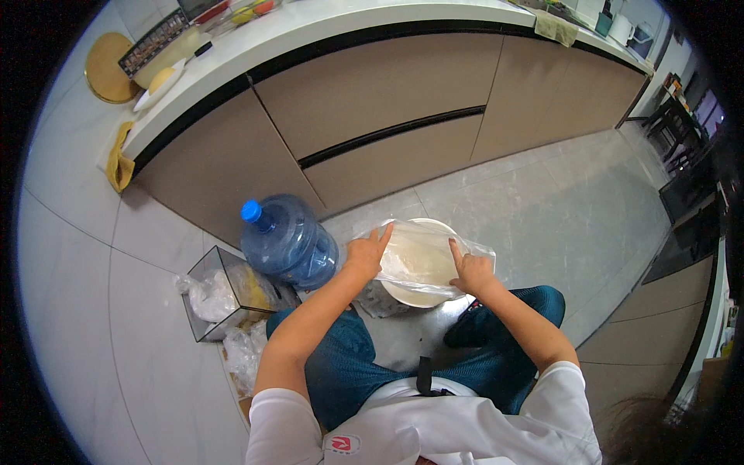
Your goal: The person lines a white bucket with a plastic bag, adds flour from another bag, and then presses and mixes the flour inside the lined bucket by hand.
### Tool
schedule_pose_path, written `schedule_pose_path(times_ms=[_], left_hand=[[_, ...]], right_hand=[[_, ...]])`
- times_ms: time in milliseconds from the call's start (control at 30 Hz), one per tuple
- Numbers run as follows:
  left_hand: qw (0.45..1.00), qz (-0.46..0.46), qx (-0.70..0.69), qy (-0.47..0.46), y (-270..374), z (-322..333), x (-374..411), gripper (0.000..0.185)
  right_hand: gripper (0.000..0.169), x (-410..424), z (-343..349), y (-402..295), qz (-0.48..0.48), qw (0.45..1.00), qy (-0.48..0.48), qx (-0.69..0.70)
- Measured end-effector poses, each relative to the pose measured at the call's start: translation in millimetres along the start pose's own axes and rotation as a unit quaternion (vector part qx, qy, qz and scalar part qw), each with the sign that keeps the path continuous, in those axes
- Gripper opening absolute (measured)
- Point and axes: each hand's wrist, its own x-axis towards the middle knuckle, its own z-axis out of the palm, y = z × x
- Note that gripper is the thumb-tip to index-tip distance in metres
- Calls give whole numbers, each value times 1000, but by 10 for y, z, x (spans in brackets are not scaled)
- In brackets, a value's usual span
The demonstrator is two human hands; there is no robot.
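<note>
A transparent plastic bag (418,256) is stretched between my two hands, over a round white bucket (439,223) on the floor between my legs. My left hand (366,256) holds the bag at its left side, with two fingers spread along the film. At the bag's right side, my right hand (472,270) grips the plastic with the index finger pointing forward. The film overlies much of the bucket's opening, and pale contents or the bucket's inside show through; which of these I cannot tell.
A large blue water bottle (288,241) stands left of the bucket. Beside it sits a glass-sided box (212,296) with plastic bags. Beige cabinets (383,87) under a white counter (349,23) run across the front. A yellow cloth (120,160) hangs at the counter's left end.
</note>
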Motion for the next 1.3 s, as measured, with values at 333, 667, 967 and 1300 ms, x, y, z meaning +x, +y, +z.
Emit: schedule_pose_path(times_ms=[333,667,967,1300], left_hand=[[971,216,33,96,267,672,520,27],[987,104,10,-125,535,1158,716,53],[996,37,-35,-68,781,1775,990,72],[967,74,-211,126,569,1409,831,50]], right_hand=[[29,465,527,-154,-173,985,3,-13],[69,1055,876,-476,-58,970,-226,73],[76,1313,1672,-570,-38,977,-138,158],[24,972,735,-301,76,885,75,454]])
